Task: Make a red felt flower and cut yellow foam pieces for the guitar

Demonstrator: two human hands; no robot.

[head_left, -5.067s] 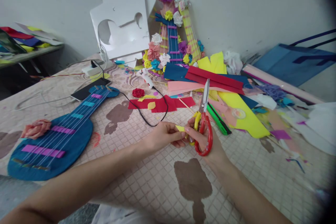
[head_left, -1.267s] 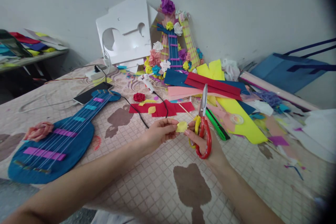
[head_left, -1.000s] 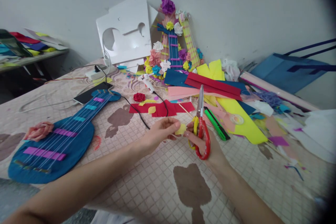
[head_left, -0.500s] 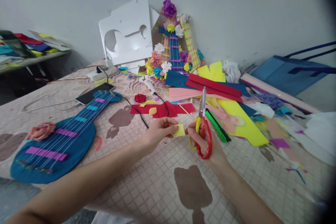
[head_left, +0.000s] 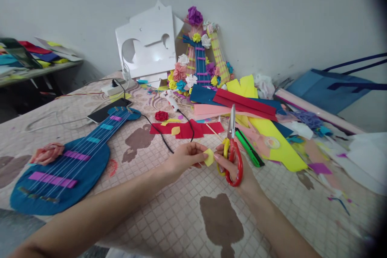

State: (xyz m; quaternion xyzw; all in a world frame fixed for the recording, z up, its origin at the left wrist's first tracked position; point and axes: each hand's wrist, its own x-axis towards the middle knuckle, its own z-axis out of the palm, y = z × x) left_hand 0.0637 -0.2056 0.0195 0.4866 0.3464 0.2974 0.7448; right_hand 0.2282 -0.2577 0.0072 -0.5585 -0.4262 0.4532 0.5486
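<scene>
My left hand (head_left: pixel 185 159) pinches a small yellow paper piece (head_left: pixel 209 157) between thumb and fingers, just above the table. My right hand (head_left: pixel 227 165) meets it from the right, fingertips touching the same piece. The red and yellow handled scissors (head_left: pixel 232 147) hang on my right hand through their loops, blades shut and pointing away from me. A blue felt guitar (head_left: pixel 68 157) with purple bands and a pink rose lies flat at the left.
A green utility knife (head_left: pixel 249 148) lies right of the scissors beside yellow, red, pink and blue sheets (head_left: pixel 242 105). Red felt pieces (head_left: pixel 187 130), a black cord, a glue gun (head_left: pixel 169 97), a phone (head_left: pixel 105 111) and flower-decorated guitars (head_left: pixel 199 56) stand farther back. A blue bag (head_left: pixel 332 86) sits right.
Both hands have stayed together over the same spot, turning and re-gripping the yellow piece. It was folded five seconds ago and is now a small flat shape. The scissors stayed shut.
</scene>
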